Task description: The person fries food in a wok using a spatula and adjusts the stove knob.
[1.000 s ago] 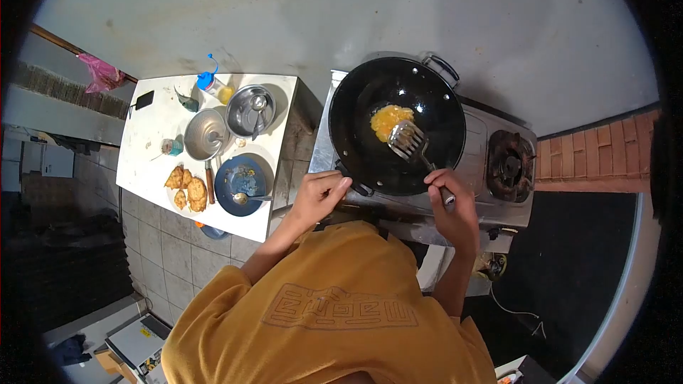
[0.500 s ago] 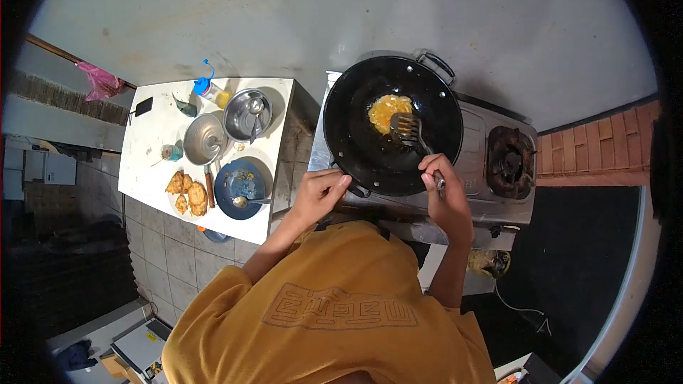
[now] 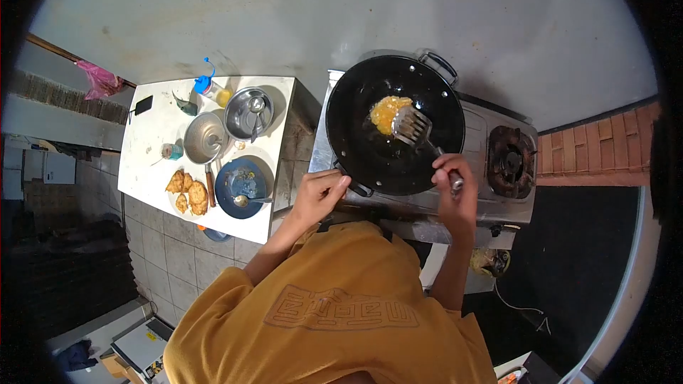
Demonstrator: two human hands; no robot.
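Note:
A black wok (image 3: 356, 146) sits on the stove, with a yellow-orange fried egg piece (image 3: 385, 112) in its middle. My right hand (image 3: 457, 188) is closed around the handle of a slotted metal spatula (image 3: 412, 126). The spatula's slotted head lies against the lower right edge of the egg. My left hand (image 3: 320, 197) is closed at the wok's near-left rim, beside the loop handle (image 3: 362, 190); the fingers partly cover that grip.
Right of the wok is a bare burner (image 3: 511, 162). On the white table (image 3: 153, 163) stand a steel bowl (image 3: 248, 115), a saucepan (image 3: 204, 139), a blue bowl (image 3: 226, 183) with a spoon, a blue-capped bottle (image 3: 213, 90) and browned fried pieces (image 3: 197, 199). A wall (image 3: 320, 14) rises behind.
My right hand has moved slightly right, and the spatula head has turned to show its slotted face more fully. My left hand stays at the wok's rim.

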